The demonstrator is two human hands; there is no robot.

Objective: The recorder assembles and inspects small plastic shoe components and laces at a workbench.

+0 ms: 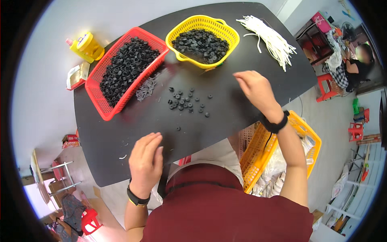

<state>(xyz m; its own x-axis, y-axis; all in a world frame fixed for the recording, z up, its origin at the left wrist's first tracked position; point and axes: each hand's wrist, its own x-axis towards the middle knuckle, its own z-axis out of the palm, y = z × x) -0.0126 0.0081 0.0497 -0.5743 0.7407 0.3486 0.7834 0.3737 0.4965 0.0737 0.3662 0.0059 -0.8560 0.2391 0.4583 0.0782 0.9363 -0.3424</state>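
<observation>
My left hand (147,159) hovers at the near edge of the dark table (209,141), its fingers loosely bent and the thumb apart, with nothing visible in it. Over the right side of the tabletop, my right hand (257,89) reaches out with fingers stretched and empty. Between the hands, several small black rubber-looking rings (181,103) lie scattered. A yellow basket (235,34) of black ring-shaped pieces stands at the back. Left of it, a red basket (105,114) holds many black cup-like pieces. Small grey pins (146,88) form a pile against the red basket.
A bundle of white cords (270,38) lies at the back right, beyond my right hand. An orange crate (258,161) with white bundles stands beside me, below my right forearm. Yellow bottles (89,46) stand behind the red basket. Another person (358,66) sits far right.
</observation>
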